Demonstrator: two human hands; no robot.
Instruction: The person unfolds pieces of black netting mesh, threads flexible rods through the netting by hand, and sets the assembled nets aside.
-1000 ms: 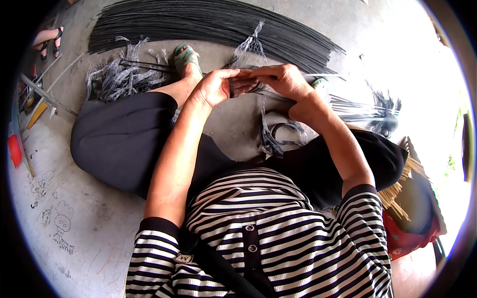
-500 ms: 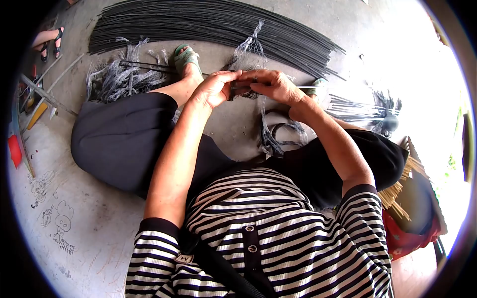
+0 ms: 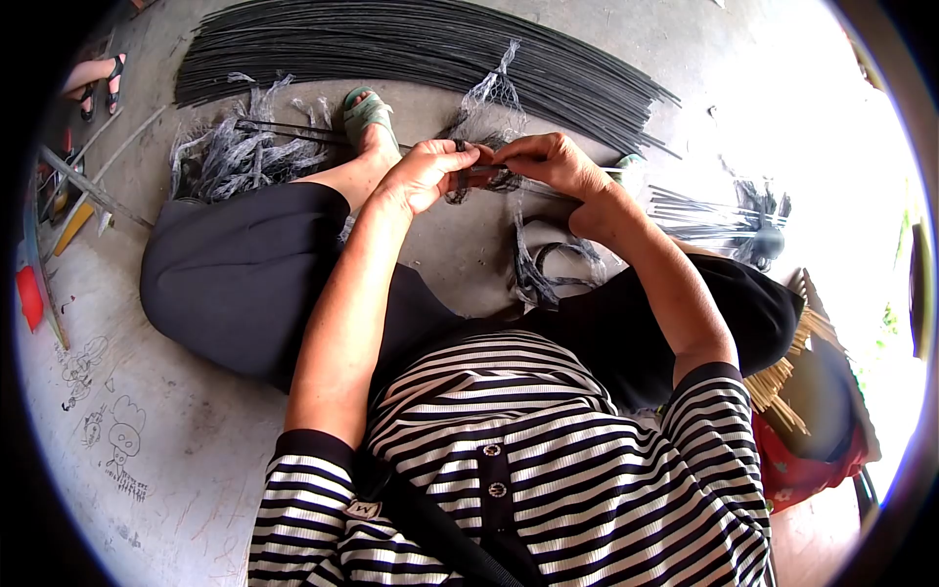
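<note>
Both hands meet above the floor between my feet. My left hand (image 3: 430, 174) is closed round dark netting (image 3: 457, 186), which hangs at its fingers. My right hand (image 3: 558, 163) is pinched close to the left fingertips, on dark strands of the same netting; the exact grip is too small to make out. Thin dark rods run past the hands toward a fanned bundle of rods (image 3: 680, 210) on the right. Pale stringy mesh (image 3: 494, 103) lies just beyond the fingers.
A long bundle of black rods (image 3: 391, 44) lies across the floor ahead. Tangled grey netting (image 3: 240, 152) is by my left foot, and a dark net loop (image 3: 548, 269) lies between my legs. Light sticks (image 3: 778, 386) are at right. Another person's feet (image 3: 101, 83) show far left.
My right hand has drawn in and out around the left fingertips, and its fingers are now pinched after being more spread. Dark netting shows more clearly between the hands.
</note>
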